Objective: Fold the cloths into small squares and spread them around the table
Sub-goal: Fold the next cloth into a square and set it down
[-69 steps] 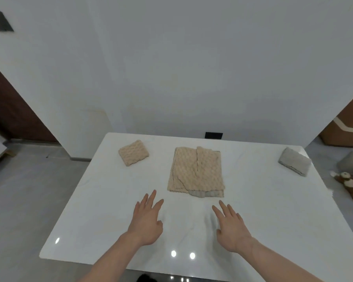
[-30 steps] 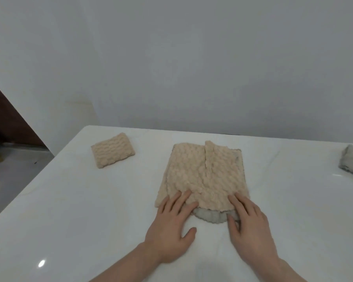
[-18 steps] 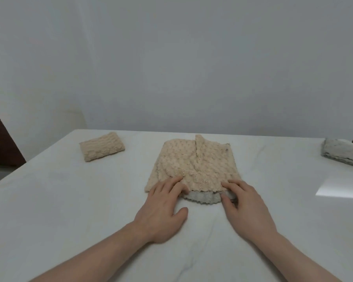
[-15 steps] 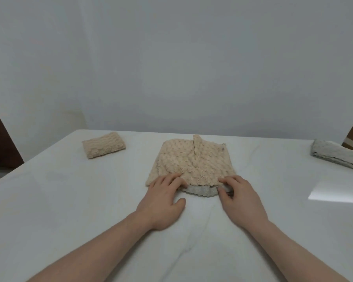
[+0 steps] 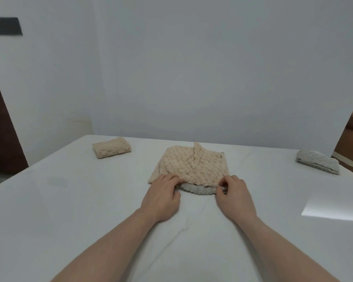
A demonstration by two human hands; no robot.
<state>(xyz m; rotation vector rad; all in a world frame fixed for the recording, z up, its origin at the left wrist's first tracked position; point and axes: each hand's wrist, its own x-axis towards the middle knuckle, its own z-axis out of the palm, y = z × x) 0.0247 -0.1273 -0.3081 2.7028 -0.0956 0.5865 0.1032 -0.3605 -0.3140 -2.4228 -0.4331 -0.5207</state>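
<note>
Head view: beige cloth (image 5: 190, 167) lies mid-counter, half-folded, with a raised ridge running up its middle and a grey cloth (image 5: 200, 189) peeking out under its near edge. The white counter (image 5: 69, 210) carries everything.

Left hand (image 5: 161, 197) is at the near-left corner of the beige cloth, fingers curled over the edge and pinching it. Right hand (image 5: 235, 195) is at the near-right corner, fingers curled, pinching the edge where beige and grey layers meet; can't tell which layers it has. Both hands sit just on the near side of the beige cloth, wrists on the counter side, forearms bare.

Folded beige square (image 5: 111, 150): far-left of the beige cloth, well apart, lying flat. Folded grey square (image 5: 318, 163): far-right of the beige cloth, well apart, near the counter's right edge.
</note>
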